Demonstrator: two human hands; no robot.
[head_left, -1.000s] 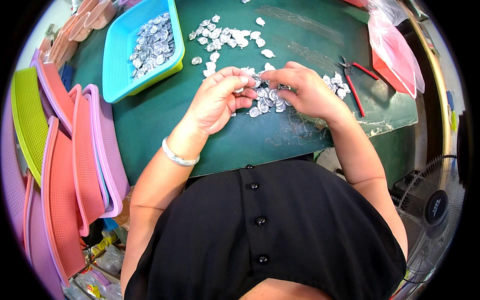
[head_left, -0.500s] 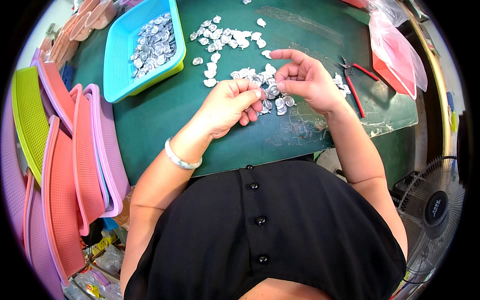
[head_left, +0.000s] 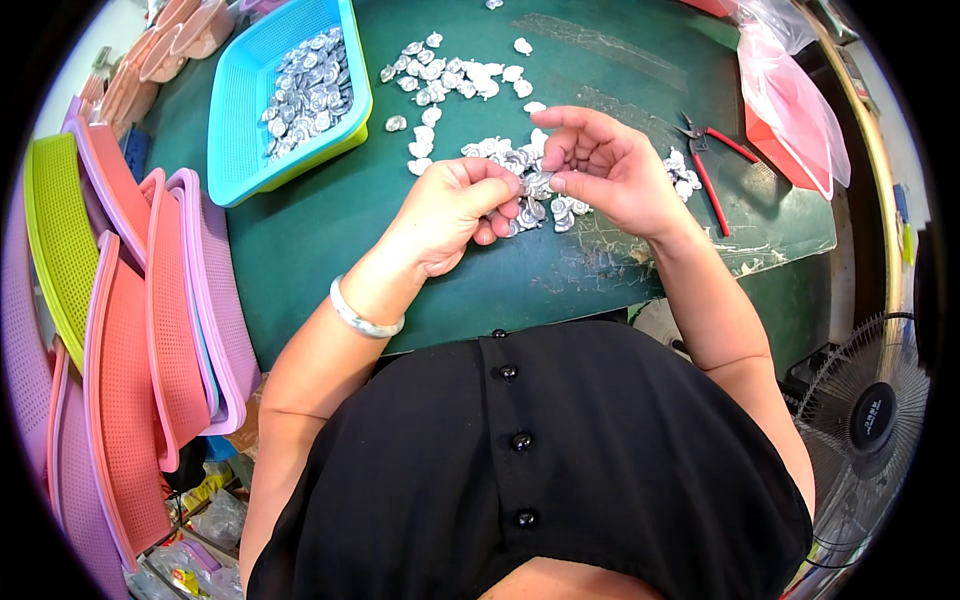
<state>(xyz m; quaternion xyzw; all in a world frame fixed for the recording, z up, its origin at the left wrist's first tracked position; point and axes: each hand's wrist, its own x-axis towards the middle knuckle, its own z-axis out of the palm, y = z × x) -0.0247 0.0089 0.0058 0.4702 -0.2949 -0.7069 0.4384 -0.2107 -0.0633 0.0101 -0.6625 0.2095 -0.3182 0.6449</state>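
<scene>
The left hand point(head_left: 450, 218) pinches thumb to forefinger; whether a piece sits between, I cannot tell. The right hand point(head_left: 615, 180), thumb and forefinger parted, curls its fingers more than half a second ago. Silver rose-shaped pieces point(head_left: 513, 159) heap beside both; more fill the blue basket point(head_left: 235, 130) beyond.

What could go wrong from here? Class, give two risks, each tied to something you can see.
The right hand might knock some of the loosely heaped silver rose-shaped pieces near it, scattering them over the green table. If drawn back carelessly, it could also catch the red-handled pliers, which lie with handles spread to its right.
</scene>
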